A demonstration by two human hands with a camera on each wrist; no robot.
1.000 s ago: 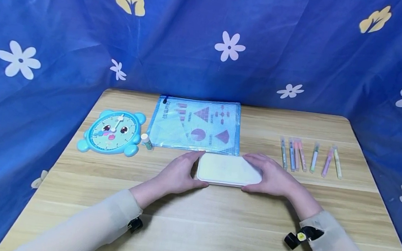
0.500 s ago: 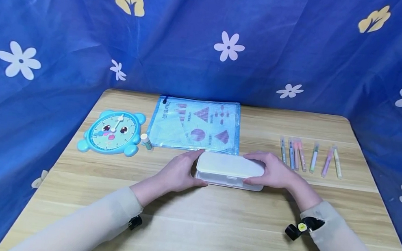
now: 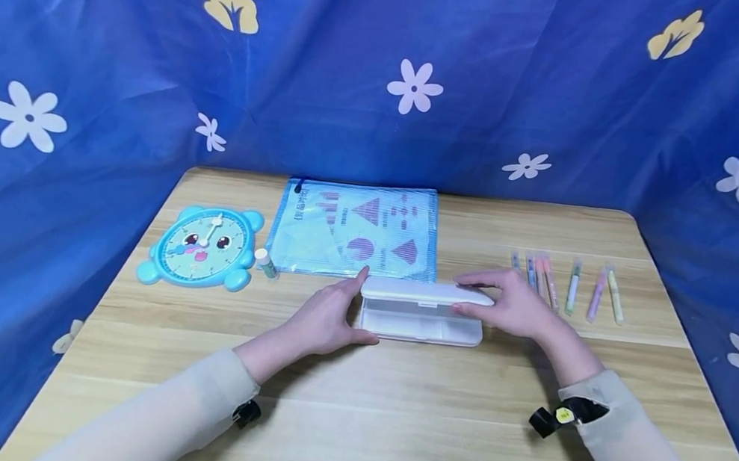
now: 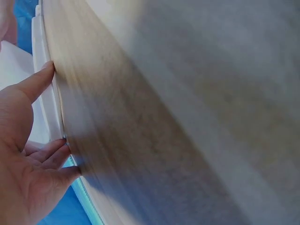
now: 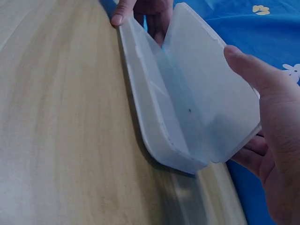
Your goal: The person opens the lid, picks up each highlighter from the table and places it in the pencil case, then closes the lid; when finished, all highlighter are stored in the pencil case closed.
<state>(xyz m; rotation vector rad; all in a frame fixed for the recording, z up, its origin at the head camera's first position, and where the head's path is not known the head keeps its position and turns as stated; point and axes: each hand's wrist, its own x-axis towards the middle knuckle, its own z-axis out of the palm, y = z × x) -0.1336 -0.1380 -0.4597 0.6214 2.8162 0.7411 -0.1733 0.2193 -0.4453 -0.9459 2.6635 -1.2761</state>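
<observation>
A white pencil case (image 3: pixel 420 329) lies on the table with its hinged lid (image 5: pixel 211 84) tilted up, and its inside shows bare in the right wrist view. My left hand (image 3: pixel 326 318) grips the case's left end, thumb at the front edge and fingers behind. The right hand (image 3: pixel 516 303) holds the right end of the raised lid, with the thumb (image 5: pixel 253 70) on its inner side or edge and fingers behind it. Behind the case is a blue mesh zip pouch (image 3: pixel 356 233) with printed charts.
To the left are a blue toy clock (image 3: pixel 202 247) and a small glue stick (image 3: pixel 266 263). Several pastel markers (image 3: pixel 573 288) lie at the right on the wooden table (image 3: pixel 349 424). A blue flowered cloth (image 3: pixel 332 69) hangs behind the table.
The case's lid has swung up and back from closed, lifted by the right hand. The left hand keeps its place at the left end.
</observation>
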